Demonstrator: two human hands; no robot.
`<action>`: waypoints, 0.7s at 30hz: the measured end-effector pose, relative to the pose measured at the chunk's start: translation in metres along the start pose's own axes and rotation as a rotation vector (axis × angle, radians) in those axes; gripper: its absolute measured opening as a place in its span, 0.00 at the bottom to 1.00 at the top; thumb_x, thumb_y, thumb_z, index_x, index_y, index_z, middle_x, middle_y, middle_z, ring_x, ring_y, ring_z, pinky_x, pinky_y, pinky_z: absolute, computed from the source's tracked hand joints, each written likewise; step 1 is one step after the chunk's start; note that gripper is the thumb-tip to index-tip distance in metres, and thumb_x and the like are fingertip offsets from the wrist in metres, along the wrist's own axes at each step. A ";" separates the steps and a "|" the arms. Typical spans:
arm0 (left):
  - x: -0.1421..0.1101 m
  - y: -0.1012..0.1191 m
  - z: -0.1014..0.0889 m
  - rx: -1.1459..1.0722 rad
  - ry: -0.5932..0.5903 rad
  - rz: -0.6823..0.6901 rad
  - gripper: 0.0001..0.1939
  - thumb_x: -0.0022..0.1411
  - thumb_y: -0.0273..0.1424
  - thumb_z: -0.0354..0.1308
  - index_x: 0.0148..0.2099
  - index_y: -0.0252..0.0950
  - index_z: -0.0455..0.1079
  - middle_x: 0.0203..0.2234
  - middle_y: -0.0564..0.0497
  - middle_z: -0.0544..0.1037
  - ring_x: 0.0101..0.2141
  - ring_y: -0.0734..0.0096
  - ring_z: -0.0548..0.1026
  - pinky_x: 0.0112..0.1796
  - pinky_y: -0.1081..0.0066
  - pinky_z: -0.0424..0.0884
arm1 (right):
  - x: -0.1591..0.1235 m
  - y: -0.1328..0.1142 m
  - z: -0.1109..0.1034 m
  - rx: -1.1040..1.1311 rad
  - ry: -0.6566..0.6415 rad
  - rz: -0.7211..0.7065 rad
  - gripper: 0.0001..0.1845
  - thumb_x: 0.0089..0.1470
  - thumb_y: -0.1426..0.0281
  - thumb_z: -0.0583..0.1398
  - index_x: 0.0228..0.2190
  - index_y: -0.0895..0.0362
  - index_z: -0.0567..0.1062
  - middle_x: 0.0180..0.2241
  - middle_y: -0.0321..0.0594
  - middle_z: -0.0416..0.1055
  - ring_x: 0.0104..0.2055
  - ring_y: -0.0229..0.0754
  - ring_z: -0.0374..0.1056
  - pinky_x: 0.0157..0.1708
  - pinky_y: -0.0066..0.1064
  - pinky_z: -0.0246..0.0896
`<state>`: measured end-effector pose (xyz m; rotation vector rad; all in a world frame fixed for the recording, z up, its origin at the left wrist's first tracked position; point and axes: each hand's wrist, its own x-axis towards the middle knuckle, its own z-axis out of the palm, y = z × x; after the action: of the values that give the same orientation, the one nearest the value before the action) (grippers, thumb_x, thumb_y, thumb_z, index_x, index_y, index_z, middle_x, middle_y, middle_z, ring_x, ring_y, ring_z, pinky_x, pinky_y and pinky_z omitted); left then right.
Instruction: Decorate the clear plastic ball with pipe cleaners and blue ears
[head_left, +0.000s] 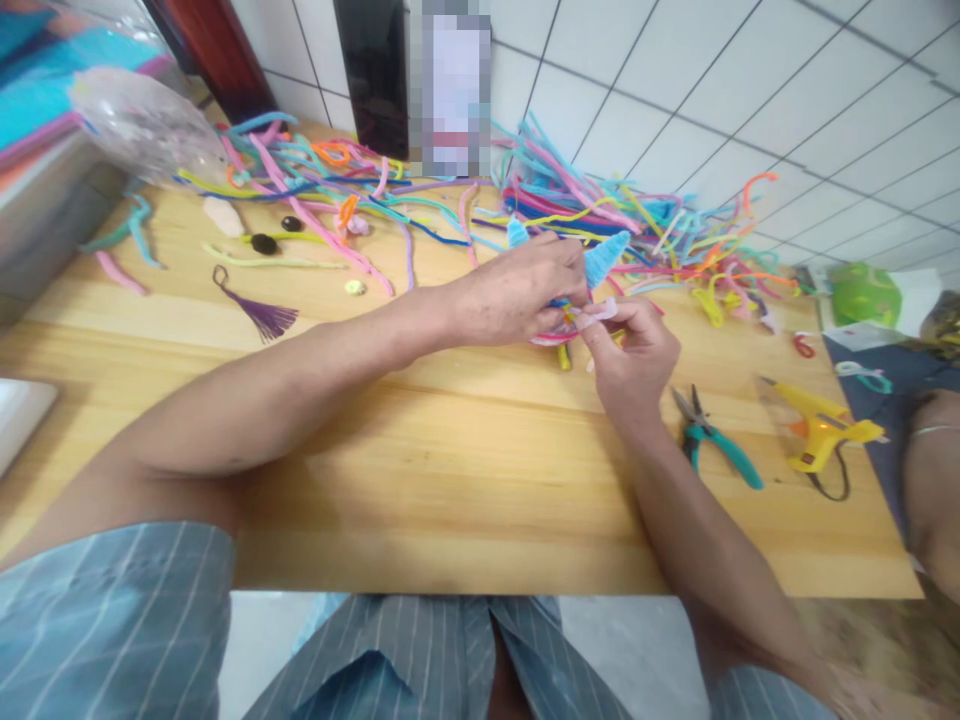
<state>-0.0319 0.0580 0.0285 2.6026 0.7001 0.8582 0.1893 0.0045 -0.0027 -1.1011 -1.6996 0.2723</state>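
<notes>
My left hand (517, 292) is closed over a pipe-cleaner figure with blue pointed ears (606, 258) and a pink rim along its lower edge. The palm and fingers hide most of the figure. Pinched between the thumb and fingers of my right hand (636, 350) is a pale pinkish-white pipe-cleaner piece (600, 312), right against the figure's front. A short yellow piece (564, 356) sticks out below. On the table (450, 480), to the right of my right forearm, lie teal-handled pliers (709, 440).
A yellow glue gun (817, 425) with a glowing orange light lies at the right. Loose pipe cleaners (570, 185) heap along the tiled wall. A purple tassel (262, 312) and black oval pieces (264, 244) are at left. Someone's arm (934, 490) shows at the right edge.
</notes>
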 end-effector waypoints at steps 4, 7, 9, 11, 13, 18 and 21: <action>-0.001 -0.001 0.000 -0.004 0.004 0.014 0.12 0.73 0.28 0.59 0.52 0.42 0.83 0.51 0.43 0.85 0.59 0.50 0.78 0.63 0.47 0.72 | 0.011 0.004 -0.023 -0.037 0.060 0.044 0.09 0.65 0.58 0.70 0.36 0.49 0.82 0.37 0.35 0.83 0.38 0.44 0.78 0.42 0.41 0.75; -0.001 -0.001 -0.001 0.003 -0.007 0.026 0.12 0.73 0.28 0.58 0.52 0.41 0.83 0.52 0.42 0.84 0.59 0.51 0.78 0.63 0.48 0.72 | 0.022 0.020 -0.052 -0.135 0.035 0.112 0.10 0.62 0.58 0.71 0.33 0.50 0.81 0.34 0.35 0.82 0.33 0.43 0.75 0.37 0.39 0.72; -0.001 -0.001 -0.001 0.013 -0.013 0.027 0.12 0.74 0.29 0.58 0.52 0.40 0.82 0.52 0.42 0.84 0.58 0.51 0.78 0.64 0.49 0.71 | 0.024 0.035 -0.069 -0.297 -0.055 0.123 0.12 0.57 0.58 0.74 0.29 0.50 0.81 0.28 0.34 0.79 0.29 0.42 0.71 0.35 0.39 0.70; -0.001 -0.001 -0.002 0.021 -0.016 0.024 0.12 0.74 0.30 0.59 0.52 0.40 0.82 0.52 0.42 0.84 0.58 0.51 0.78 0.64 0.50 0.71 | 0.020 0.046 -0.079 -0.427 -0.126 0.078 0.14 0.54 0.57 0.76 0.28 0.49 0.81 0.27 0.35 0.78 0.30 0.44 0.71 0.37 0.41 0.71; -0.002 0.000 -0.002 0.020 -0.019 0.019 0.11 0.74 0.30 0.59 0.52 0.40 0.82 0.51 0.42 0.83 0.58 0.51 0.77 0.64 0.49 0.70 | 0.012 0.049 -0.079 -0.475 -0.105 -0.010 0.12 0.56 0.56 0.76 0.33 0.48 0.83 0.32 0.39 0.81 0.35 0.49 0.75 0.43 0.46 0.74; -0.002 -0.001 -0.002 0.022 -0.013 0.012 0.11 0.75 0.31 0.60 0.53 0.41 0.82 0.52 0.42 0.83 0.58 0.50 0.77 0.64 0.48 0.70 | -0.010 0.027 -0.050 -0.448 -0.110 -0.228 0.09 0.68 0.58 0.67 0.47 0.46 0.83 0.47 0.46 0.86 0.51 0.56 0.80 0.57 0.54 0.73; -0.002 -0.002 -0.002 0.037 -0.023 0.014 0.11 0.75 0.31 0.60 0.54 0.41 0.82 0.52 0.42 0.83 0.58 0.51 0.77 0.64 0.49 0.70 | -0.013 0.022 -0.033 -0.447 -0.188 -0.313 0.08 0.73 0.61 0.62 0.46 0.45 0.82 0.45 0.44 0.86 0.50 0.54 0.81 0.56 0.53 0.72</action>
<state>-0.0350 0.0584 0.0283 2.6488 0.6991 0.8260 0.2294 -0.0035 -0.0108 -1.1285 -2.1349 -0.2210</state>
